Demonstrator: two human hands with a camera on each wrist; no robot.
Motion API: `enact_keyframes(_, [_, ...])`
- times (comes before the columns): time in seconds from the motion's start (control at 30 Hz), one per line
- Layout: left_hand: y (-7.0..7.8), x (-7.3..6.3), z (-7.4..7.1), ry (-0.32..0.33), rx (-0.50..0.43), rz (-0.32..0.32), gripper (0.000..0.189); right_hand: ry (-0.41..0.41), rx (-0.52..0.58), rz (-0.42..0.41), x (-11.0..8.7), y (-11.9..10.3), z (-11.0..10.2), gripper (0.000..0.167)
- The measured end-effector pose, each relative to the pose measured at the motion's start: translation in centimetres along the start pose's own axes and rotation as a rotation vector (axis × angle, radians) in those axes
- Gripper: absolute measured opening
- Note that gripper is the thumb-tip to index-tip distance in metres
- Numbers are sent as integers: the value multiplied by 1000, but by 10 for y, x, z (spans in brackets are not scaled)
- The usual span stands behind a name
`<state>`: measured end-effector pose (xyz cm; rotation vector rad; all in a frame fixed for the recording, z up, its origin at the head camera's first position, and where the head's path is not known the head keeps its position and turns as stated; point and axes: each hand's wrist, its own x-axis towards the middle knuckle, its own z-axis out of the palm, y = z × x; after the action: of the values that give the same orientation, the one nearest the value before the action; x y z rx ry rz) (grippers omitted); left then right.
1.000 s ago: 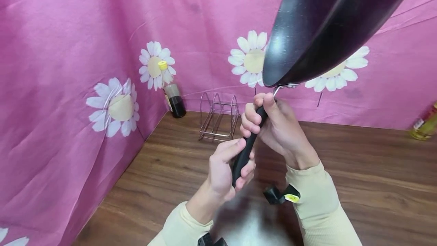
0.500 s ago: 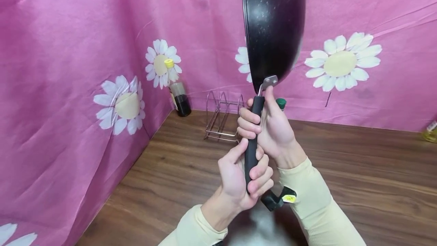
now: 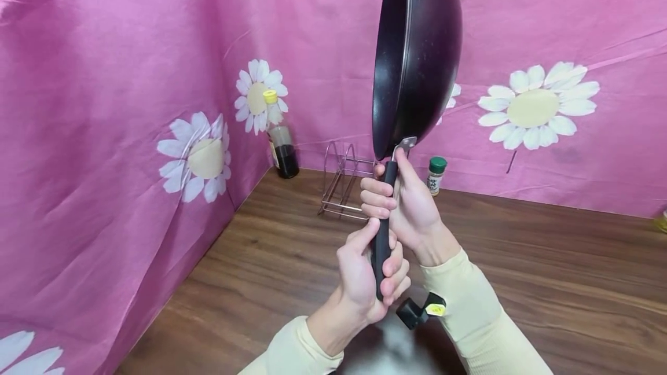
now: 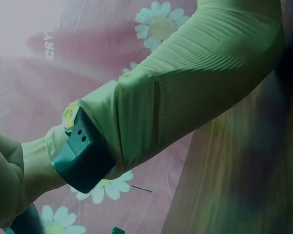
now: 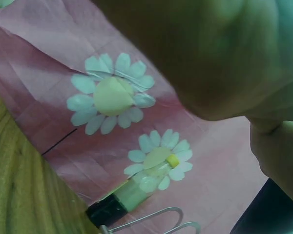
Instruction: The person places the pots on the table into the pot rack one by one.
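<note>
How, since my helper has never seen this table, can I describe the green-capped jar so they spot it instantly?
Against the pink flowered cloth, find the upright black pan. Right of its handle, at the back edge of the wooden table, stands a small jar. Its green cap distinguishes it from the yellow-capped bottle farther left.

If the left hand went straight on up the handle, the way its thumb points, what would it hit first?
Most likely the right hand, which grips the pan handle just above the left thumb; depth is unclear, so they may be touching.
</note>
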<state>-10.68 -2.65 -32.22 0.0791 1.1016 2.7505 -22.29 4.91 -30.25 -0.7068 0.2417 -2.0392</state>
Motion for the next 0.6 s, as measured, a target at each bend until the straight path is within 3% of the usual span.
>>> enact_keyframes(0.3, [3,-9,-21,64,21,16,40,47,-40,39,8,21,-13,54])
enact_keyframes(0.6, [9,-12,-53,-28,17,18,42,229,-225,46,17,34,-18,51])
